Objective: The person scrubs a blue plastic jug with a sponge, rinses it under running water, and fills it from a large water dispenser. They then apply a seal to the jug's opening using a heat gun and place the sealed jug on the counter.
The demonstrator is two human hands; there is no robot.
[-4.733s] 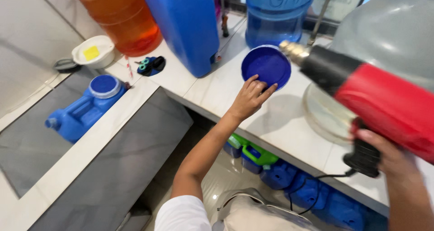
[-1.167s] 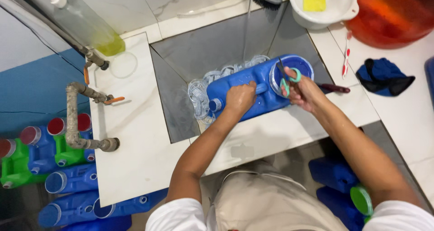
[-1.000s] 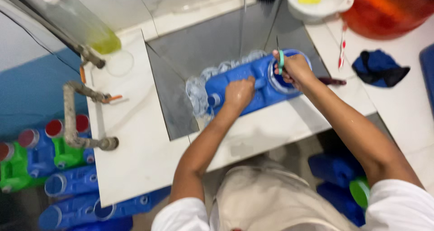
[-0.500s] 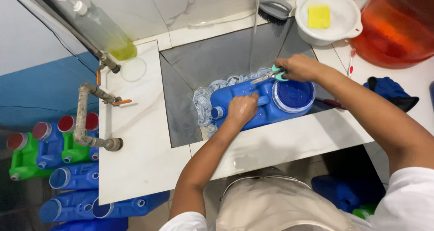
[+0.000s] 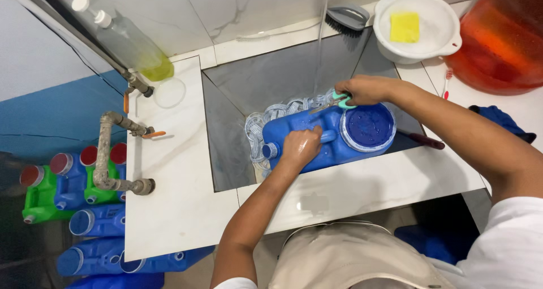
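We are working at sink [image 5: 226, 147]. Blue jug [image 5: 328, 139] lying on side inside sink, cap on, plastic strip partly cut away. Left hand [image 5: 301, 146] pressing flat on jug. Right hand [image 5: 362, 90], at jug's far edge, gripping scissors [image 5: 334, 103], wrist bent.

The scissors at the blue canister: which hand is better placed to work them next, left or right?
Right, probably. The right hand already grips the scissors at the top edge of the blue canister, beside its round cap. The left hand presses on the canister's side, steadying it in the sink.
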